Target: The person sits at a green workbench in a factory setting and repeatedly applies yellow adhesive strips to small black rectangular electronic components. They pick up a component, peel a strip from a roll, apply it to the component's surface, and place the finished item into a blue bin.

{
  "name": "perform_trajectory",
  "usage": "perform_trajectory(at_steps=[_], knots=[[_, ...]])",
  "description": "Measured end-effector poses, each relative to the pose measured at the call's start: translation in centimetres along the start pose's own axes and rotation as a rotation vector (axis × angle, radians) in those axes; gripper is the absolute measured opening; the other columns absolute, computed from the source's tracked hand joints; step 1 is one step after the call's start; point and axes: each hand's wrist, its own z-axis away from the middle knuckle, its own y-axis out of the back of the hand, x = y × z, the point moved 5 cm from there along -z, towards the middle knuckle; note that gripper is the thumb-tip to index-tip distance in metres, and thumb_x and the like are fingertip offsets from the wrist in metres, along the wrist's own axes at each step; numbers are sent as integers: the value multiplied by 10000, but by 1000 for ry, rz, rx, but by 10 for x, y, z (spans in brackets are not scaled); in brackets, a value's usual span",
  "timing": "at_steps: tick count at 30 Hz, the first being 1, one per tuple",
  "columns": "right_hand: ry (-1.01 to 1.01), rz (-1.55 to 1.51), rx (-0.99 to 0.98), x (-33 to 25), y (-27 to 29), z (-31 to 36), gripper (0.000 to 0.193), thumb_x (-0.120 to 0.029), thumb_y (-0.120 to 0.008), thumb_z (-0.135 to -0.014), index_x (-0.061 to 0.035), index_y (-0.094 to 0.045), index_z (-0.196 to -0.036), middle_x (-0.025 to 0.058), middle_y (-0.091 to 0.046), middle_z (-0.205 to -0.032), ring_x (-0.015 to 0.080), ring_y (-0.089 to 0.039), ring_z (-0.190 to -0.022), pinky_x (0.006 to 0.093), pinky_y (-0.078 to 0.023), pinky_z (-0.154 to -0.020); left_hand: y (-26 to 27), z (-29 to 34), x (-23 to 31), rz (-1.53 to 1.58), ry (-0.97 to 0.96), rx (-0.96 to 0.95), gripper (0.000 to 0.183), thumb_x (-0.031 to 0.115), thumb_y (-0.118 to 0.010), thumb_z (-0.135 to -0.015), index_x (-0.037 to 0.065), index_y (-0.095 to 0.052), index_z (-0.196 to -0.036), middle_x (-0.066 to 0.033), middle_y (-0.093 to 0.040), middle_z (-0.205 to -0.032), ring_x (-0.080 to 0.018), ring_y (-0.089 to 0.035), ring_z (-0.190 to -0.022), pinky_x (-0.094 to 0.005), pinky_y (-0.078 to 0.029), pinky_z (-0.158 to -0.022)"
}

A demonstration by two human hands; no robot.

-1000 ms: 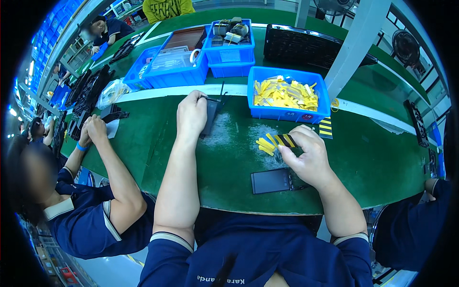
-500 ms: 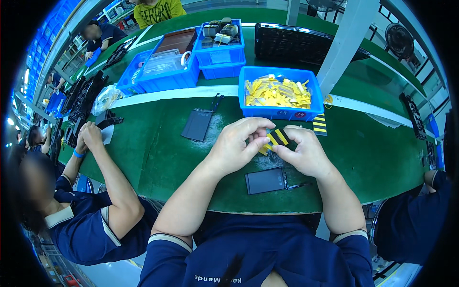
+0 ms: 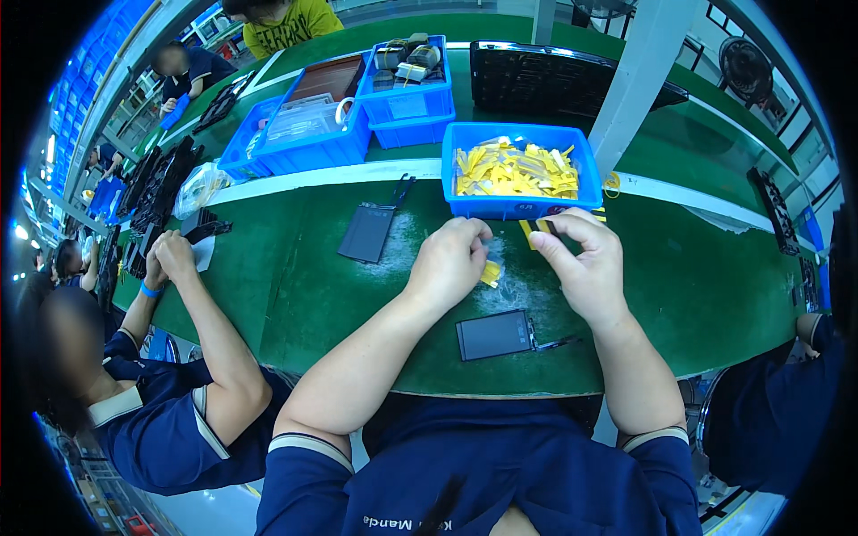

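My right hand [image 3: 590,265] pinches a small black-and-yellow striped piece [image 3: 534,231] between thumb and fingers, just in front of a blue bin. My left hand [image 3: 450,265] is closed, its fingertips pressed together; what they grip is hidden. A yellow strip [image 3: 491,273] shows beside its palm, and I cannot tell whether it is held or lies on the table. Nearer me lies a flat dark rectangular part [image 3: 494,336] with a thin cable tail pointing right. A similar part [image 3: 365,233] lies farther left, its tail pointing away.
The blue bin [image 3: 523,209] holds many yellow strips [image 3: 514,170]. Other blue bins [image 3: 322,147] stand at the back left. A white post [image 3: 630,98] rises behind the strip bin. A co-worker's hands [image 3: 173,256] are at the green table [image 3: 295,295] on my left.
My hands have come apart. The right has moved away toward the bin with the striped piece, which was between both hands before. The left has closed its fingers.
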Motion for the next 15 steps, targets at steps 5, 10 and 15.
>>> perform_trajectory(at_steps=[5,10,15], knots=[[55,130,12,-7,0,1,141,-61,-696,-773,27,-672,-881,119,-613,-781,246,-601,-697,323,-473,-645,16,12,28,-261,-160,169,266,153,-732,-728,23,-602,-920,-135,-592,-882,-324,-608,-825,-418,-502,-732],[125,113,3,-4,-3,1,120,-45,-673,-788,19,-683,-889,124,-623,-797,273,-608,-723,344,-476,-659,-3,42,57,-121,-358,-394,420,295,-794,-666,34,-604,-935,-141,-601,-860,-324,-613,-851,-425,-499,-744],[118,80,-9,-10,-4,2,119,-44,-685,-781,16,-688,-884,114,-630,-794,256,-610,-737,333,-477,-673,-9,44,56,-15,-387,-376,350,251,-736,-745,18,-595,-964,-174,-626,-869,-336,-625,-833,-427,-499,-752]])
